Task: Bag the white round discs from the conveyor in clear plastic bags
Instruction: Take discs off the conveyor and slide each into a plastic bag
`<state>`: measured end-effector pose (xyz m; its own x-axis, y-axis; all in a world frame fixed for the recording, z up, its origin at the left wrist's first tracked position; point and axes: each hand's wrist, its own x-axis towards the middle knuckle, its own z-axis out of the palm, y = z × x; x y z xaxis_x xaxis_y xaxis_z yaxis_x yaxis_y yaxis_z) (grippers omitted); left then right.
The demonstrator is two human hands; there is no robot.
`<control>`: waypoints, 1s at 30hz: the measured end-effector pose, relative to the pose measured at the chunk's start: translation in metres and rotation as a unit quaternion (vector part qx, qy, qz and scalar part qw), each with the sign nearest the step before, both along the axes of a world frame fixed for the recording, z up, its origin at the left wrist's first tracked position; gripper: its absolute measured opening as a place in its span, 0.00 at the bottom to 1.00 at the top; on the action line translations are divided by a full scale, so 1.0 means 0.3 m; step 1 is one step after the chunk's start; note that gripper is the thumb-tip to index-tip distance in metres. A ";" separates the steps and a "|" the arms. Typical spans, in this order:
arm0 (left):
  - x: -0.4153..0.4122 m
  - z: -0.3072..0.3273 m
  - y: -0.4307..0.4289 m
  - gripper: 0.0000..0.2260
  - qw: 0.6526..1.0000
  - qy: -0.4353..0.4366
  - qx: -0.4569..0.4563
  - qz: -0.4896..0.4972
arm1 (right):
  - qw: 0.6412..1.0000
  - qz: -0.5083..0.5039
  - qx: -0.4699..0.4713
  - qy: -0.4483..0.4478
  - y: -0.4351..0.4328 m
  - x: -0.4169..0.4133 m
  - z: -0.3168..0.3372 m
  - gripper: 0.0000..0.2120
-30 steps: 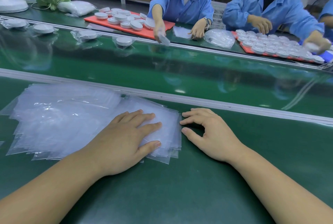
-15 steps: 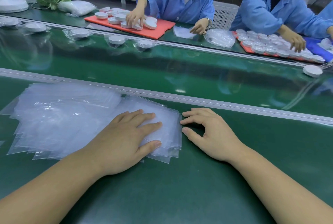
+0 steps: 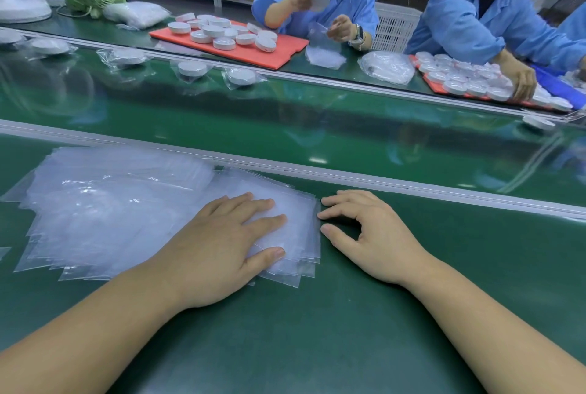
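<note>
The left hand (image 3: 218,244) lays its fingers (image 3: 268,221) straight and slightly spread, pressing flat on the right end of the stack of clear plastic bags (image 3: 111,212). The right hand (image 3: 374,235) rests on the green counter (image 3: 317,330), fingers loosely curled and holding nothing, tips at the stack's right edge. Well beyond the fingers, on the conveyor (image 3: 285,127), a bare white disc (image 3: 538,122) lies far right and bagged discs (image 3: 192,68) far left.
</note>
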<state>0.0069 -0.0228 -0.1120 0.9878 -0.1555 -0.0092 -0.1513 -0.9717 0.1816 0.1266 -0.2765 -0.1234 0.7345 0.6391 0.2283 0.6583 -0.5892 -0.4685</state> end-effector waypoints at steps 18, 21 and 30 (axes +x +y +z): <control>0.003 -0.008 0.002 0.31 1.000 -0.005 0.000 -0.003 | 1.000 -0.005 0.005 0.000 0.005 0.001 -0.006 0.20; 0.001 -0.008 0.002 0.32 1.000 -0.004 -0.007 -0.002 | 1.000 -0.004 0.005 -0.001 0.005 0.002 -0.007 0.20; 0.001 -0.003 -0.002 0.32 1.000 -0.001 -0.002 -0.001 | 1.000 -0.003 0.006 -0.006 0.004 0.006 -0.010 0.20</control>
